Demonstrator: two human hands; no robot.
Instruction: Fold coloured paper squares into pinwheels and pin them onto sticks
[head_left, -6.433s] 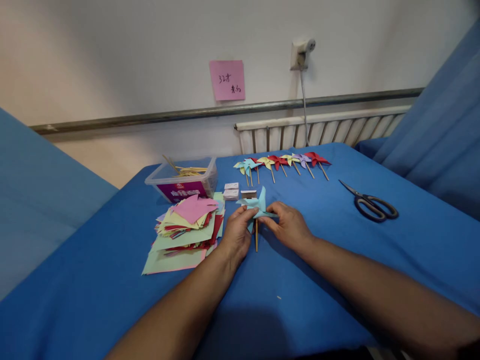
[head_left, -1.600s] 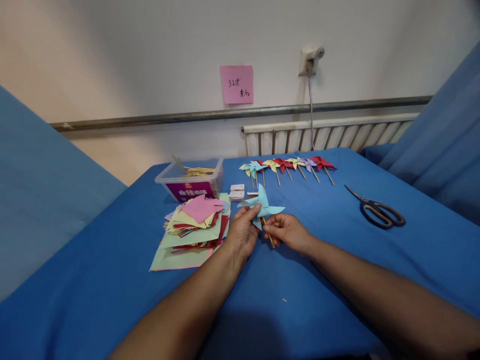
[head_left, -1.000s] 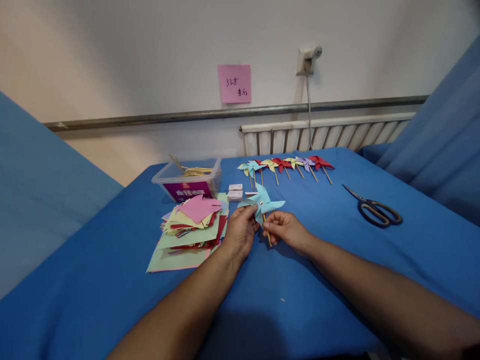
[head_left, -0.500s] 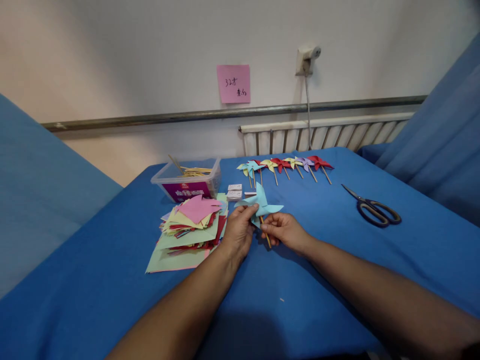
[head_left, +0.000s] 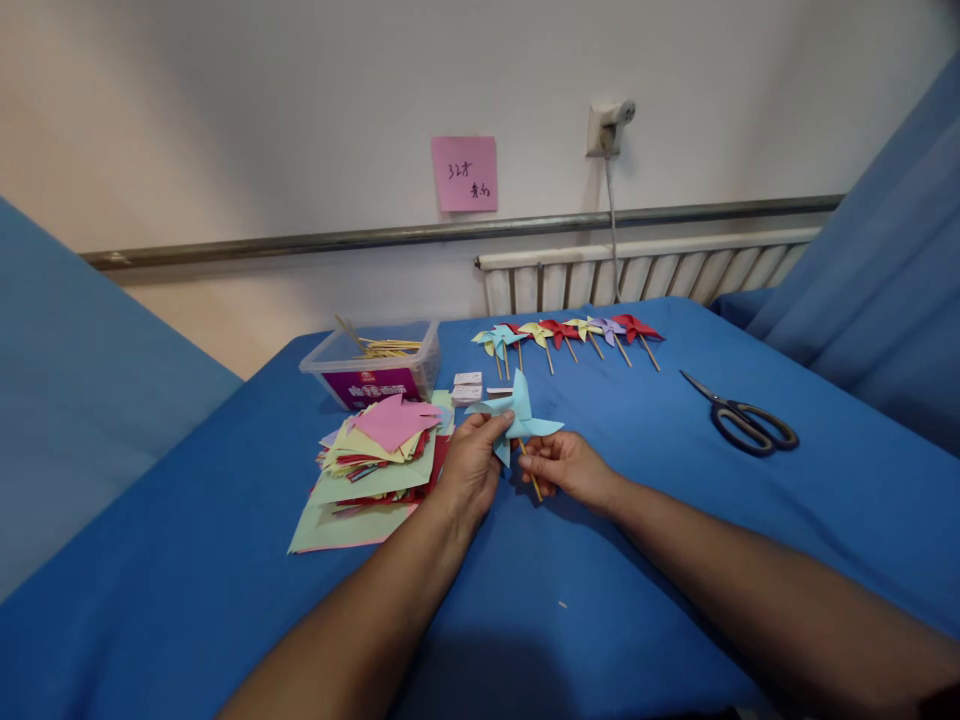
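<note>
A light blue paper pinwheel (head_left: pixel 523 415) is held between my two hands above the cloth. My left hand (head_left: pixel 476 455) pinches it at the middle, thumb on top; the fingers behind the paper are hidden. Below the blades, my right hand (head_left: pixel 566 465) is closed on the pinwheel's thin wooden stick (head_left: pixel 536 485), whose lower end pokes out under the fingers. Just behind the pinwheel lie small white boxes (head_left: pixel 466 390). Left of my left hand rises a stack of coloured paper, with a pink cut sheet (head_left: pixel 394 424) on top.
A clear plastic tub (head_left: pixel 431 370) of wooden sticks stands behind the paper stack. Along the back lies a row of several pinwheels, a red one (head_left: pixel 636 328) at its right end. Black-handled scissors (head_left: pixel 750 425) lie at the right on the blue cloth (head_left: pixel 645 620).
The pinwheel's blades have turned or tilted slightly in my hands. Both hands keep their hold, and the view has shifted a little.
</note>
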